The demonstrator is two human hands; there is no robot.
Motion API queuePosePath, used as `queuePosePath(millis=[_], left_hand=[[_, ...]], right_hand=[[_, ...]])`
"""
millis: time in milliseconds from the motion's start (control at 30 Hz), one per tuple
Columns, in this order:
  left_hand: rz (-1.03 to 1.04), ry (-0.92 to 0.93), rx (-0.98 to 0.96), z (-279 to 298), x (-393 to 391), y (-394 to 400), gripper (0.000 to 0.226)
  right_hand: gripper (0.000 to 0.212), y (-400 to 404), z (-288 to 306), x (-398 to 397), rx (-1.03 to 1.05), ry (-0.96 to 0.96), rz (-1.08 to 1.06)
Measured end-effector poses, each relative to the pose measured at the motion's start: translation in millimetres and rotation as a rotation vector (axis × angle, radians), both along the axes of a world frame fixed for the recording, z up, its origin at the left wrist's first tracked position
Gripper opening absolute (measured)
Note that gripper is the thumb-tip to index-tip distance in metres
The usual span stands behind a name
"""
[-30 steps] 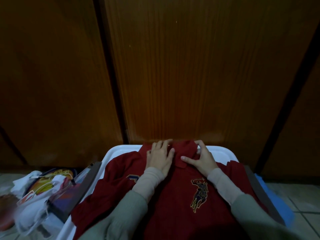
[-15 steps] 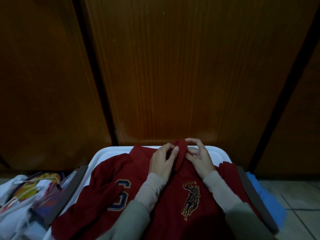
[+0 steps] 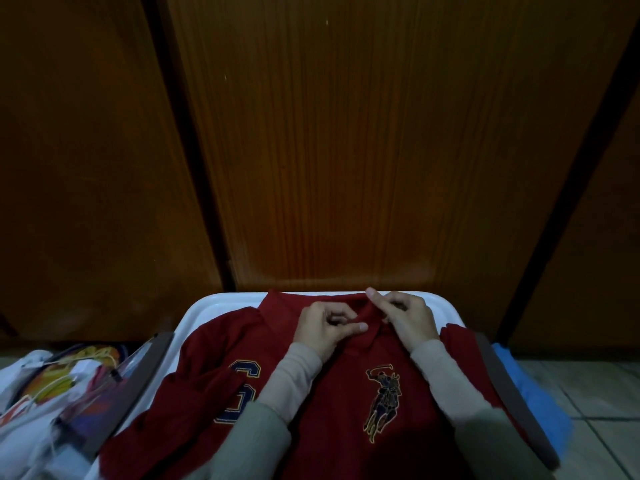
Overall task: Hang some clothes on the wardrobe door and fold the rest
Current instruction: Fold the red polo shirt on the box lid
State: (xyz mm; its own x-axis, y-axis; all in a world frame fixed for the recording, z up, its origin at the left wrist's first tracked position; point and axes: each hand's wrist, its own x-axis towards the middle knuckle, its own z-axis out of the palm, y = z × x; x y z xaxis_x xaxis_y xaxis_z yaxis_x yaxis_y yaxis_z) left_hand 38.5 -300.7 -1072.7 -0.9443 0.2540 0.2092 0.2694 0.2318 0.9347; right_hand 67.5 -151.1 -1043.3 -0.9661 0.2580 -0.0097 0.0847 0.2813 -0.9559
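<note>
A dark red polo shirt [image 3: 332,403] with an embroidered horse-rider logo and a blue number on its sleeve lies face up on a white surface [image 3: 207,310], collar toward the wardrobe door [image 3: 363,150]. My left hand [image 3: 323,325] pinches the collar near its middle. My right hand [image 3: 405,315] grips the collar's right side, fingers curled on the fabric. Both forearms lie over the shirt's chest.
Brown wooden wardrobe panels fill the view ahead, close behind the white surface. A pile of white and colourful clothes and bags [image 3: 52,386] sits at the lower left. Something blue [image 3: 530,389] lies at the right on a tiled floor [image 3: 595,403].
Both hands went from resting flat beside the collar to pinching it. The view shifted, showing more of the numbered sleeve.
</note>
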Motion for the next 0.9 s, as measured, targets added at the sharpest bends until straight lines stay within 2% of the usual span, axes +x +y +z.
queuePosePath(millis=[133,233,300,367,467,600,700,900], left_hand=[[-0.011,0.107,-0.125,-1.6,-0.9,0.6,0.034],[-0.06,0.074,-0.094,-2.0,0.4,2.0,0.029],[-0.076,-0.004,-0.014,2.8,4.1,4.7,0.025],[-0.055,-0.141,0.097,7.6,5.5,6.8,0.031],[-0.015,-0.333,0.266,15.2,4.5,10.8,0.03],[0.023,-0.407,0.333,19.8,3.1,13.6,0.029],[0.03,-0.424,0.307,23.2,2.0,14.0,0.029],[0.084,-0.286,0.023,26.7,1.1,21.8,0.04]], right_hand=[[0.019,2.0,5.9,0.7,-0.214,-0.055,0.179],[0.016,3.7,4.7,-1.1,-0.224,-0.046,0.166],[0.016,4.6,3.2,-1.9,-0.259,-0.079,0.135],[0.016,5.8,3.6,-2.3,-0.335,-0.112,0.129],[0.017,5.0,5.2,-3.3,-0.515,-0.14,0.14],[0.026,3.0,3.4,-5.0,-0.729,-0.201,0.139],[0.016,2.0,1.9,-5.1,-0.702,-0.193,0.086],[0.019,0.7,1.9,-4.8,-0.51,-0.061,0.044]])
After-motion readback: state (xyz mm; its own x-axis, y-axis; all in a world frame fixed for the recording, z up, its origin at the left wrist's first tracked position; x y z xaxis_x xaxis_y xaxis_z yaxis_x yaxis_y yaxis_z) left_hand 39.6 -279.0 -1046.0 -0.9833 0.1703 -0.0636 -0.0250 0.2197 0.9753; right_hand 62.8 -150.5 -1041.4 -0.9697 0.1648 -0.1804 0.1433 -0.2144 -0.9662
